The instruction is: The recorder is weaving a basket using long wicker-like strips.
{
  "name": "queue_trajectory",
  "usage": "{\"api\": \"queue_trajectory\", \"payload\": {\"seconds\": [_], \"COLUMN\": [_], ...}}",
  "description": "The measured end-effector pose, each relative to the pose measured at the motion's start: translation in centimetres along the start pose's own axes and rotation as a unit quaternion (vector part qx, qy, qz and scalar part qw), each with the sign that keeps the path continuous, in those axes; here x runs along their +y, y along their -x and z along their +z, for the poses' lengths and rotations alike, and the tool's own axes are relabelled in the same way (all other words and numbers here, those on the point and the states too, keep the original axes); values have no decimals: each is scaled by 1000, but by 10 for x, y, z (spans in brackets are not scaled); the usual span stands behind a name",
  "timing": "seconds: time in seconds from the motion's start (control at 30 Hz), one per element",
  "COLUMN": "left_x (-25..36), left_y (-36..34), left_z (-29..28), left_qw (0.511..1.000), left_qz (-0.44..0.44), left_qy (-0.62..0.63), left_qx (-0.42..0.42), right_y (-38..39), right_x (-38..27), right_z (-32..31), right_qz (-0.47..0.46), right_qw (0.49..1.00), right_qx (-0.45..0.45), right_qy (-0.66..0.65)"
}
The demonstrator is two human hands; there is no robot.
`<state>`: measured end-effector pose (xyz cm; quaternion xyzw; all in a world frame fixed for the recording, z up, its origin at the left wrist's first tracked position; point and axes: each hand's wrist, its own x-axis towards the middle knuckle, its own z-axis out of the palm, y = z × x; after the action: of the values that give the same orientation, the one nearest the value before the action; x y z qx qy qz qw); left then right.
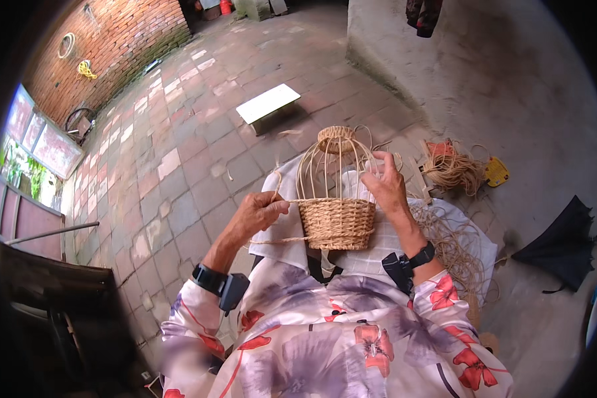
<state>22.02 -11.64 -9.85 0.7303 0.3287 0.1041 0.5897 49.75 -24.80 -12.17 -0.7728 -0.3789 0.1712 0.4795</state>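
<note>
A woven straw-coloured basket (337, 225) stands in front of me on a pale cloth (275, 229) over my lap. Its lower part is a tight weave; bare upright ribs (325, 174) rise from it to a small woven ring (336, 137). To the left of the rim, my left hand (262, 215) is closed, pinching a thin fibre cord (294, 200) that runs to the weave. Another strand (278, 241) leaves the basket lower down. My right hand (386, 186) is at the ribs' right side, thumb and forefinger apart; its other fingers are partly hidden.
Loose cord (444, 232) lies tangled on the cloth at right, with a cord bundle (454, 171) and a yellow tag-like piece (496, 172) beyond. A low white-topped stool (268, 103) stands ahead on the tiled floor. A black umbrella (560, 245) lies far right.
</note>
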Motion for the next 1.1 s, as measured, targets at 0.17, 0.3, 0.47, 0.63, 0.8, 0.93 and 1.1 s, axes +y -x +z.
{"api": "queue_trajectory", "payload": {"seconds": [0.17,0.3,0.47,0.63,0.8,0.93,1.1], "left_x": [-23,-71,-81,-22,46,41,50], "left_y": [0,12,41,43,8,-41,-49], "left_z": [-21,-73,-142,-103,-3,40,62], "left_qw": [978,910,857,890,960,983,880], "left_qz": [-18,42,151,135,52,122,230], "left_qy": [205,395,406,362,273,-4,-324], "left_qx": [19,119,280,241,27,140,261], "right_y": [3,6,-1,-6,-3,0,2], "right_x": [8,-5,-41,-43,-42,-41,-42], "right_z": [1,-2,8,10,12,11,12], "right_qz": [-68,-203,-224,-230,-214,-208,-208], "right_qw": [995,968,958,955,959,962,965], "right_qx": [30,118,70,60,59,71,79], "right_qy": [66,93,167,177,174,160,138]}}
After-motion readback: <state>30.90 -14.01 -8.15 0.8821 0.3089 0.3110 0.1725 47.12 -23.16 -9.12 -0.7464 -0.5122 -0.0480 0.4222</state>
